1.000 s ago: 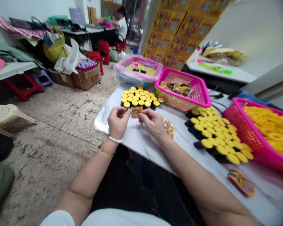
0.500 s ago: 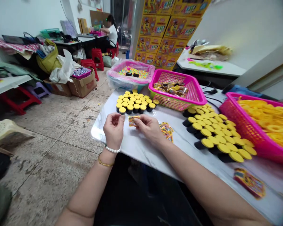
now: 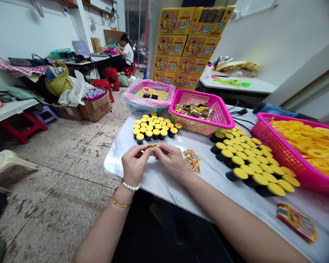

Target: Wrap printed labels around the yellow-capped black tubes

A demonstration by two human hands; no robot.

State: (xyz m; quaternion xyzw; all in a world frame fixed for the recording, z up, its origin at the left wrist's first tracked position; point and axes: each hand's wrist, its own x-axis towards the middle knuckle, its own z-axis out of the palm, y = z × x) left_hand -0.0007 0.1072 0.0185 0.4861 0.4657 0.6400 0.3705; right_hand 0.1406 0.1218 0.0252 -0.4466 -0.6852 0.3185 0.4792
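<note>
Vs ½ sec ago, our L hand (image 3: 133, 164) has rejoined our R hand (image 3: 170, 160); card (image 3: 152, 145), now approx. edge-on, sits betw. them, pinched in both hands' fingertips.

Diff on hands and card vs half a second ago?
The left hand has moved right onto the small printed card, which the right hand already held; both now pinch it. The card tipped from face-on to nearly edge-on. Yellow-lidded containers and loose cards stayed put.
</note>
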